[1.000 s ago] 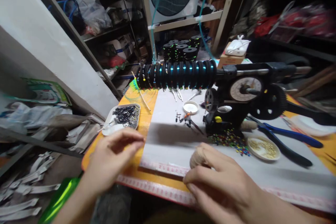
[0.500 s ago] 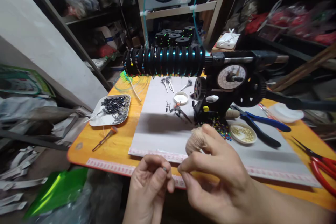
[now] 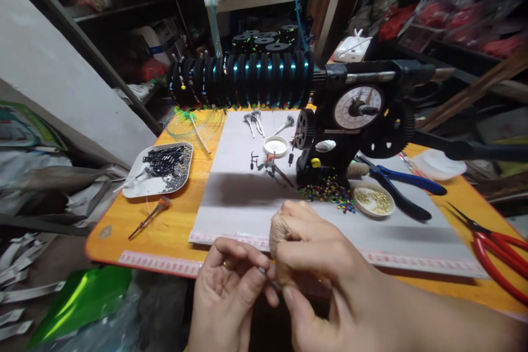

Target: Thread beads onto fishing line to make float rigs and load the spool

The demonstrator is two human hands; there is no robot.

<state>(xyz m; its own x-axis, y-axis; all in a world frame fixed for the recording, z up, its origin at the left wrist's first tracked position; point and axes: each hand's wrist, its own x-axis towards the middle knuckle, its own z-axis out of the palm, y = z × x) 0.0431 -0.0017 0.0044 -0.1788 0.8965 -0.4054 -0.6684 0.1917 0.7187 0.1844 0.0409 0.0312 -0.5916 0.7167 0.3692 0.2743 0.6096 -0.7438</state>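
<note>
While a small dark piece (image 3: pixel 262 270) is showing at the near edge of the tabletop (image 3: pixel 177 231), the left hand (image 3: pixel 226 294) is pinching it; the right hand (image 3: pixel 330 275) is pressing thumb and forefinger together alongside, contents indiscernible; a white tray (image 3: pixel 136 188) is occupying the left edge.

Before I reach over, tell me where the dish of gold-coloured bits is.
In the head view, the dish sits right of centre on the pale board, between the pile of multicoloured bits on its left and the black-and-blue-handled tool on its right.

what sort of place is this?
Looks like a small craft or assembly workshop: a geared black machine, pliers and a white tray of small dark parts.
</note>
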